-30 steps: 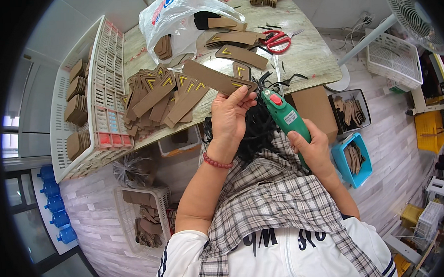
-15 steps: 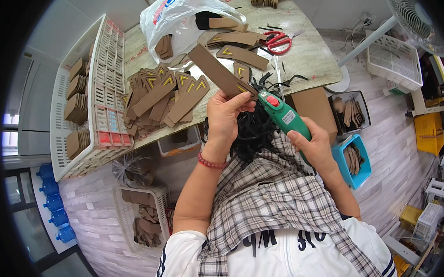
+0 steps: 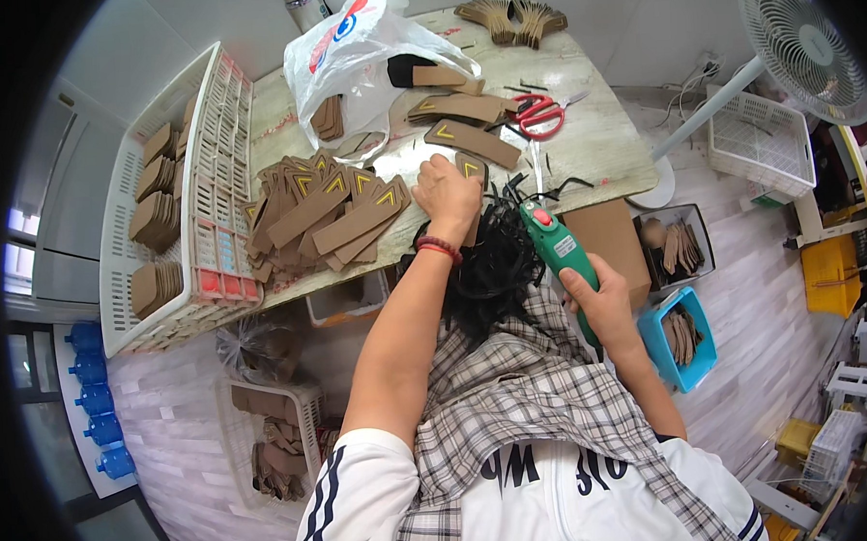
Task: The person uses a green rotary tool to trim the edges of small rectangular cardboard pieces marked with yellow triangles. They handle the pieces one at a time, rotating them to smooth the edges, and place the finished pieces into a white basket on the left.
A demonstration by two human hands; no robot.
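Observation:
My left hand (image 3: 448, 194) is closed at the front edge of the table, its fingers around a brown strip (image 3: 470, 168) with a yellow chevron at the tip. The hand hides the middle of that strip. In my right hand (image 3: 601, 302) is a green handheld electric cutter (image 3: 560, 246) with a red button, its head angled up and away from me. Black trimmings (image 3: 491, 268) lie heaped on my plaid apron between the hands. Left of my left hand spreads a pile of similar brown strips (image 3: 320, 213). More chevron strips (image 3: 474, 143) lie just beyond it.
Red-handled scissors (image 3: 541, 119) and a white plastic bag (image 3: 347, 61) lie on the table. A white crate (image 3: 220, 212) of stacked pieces stands at the left edge. Right of me are a blue bin (image 3: 703, 355) on the floor and a fan (image 3: 811, 46).
My left hand has let go of the strip it held, which seems to lie on the pile, and has closed on another. The cutter in my right hand has moved slightly down and right.

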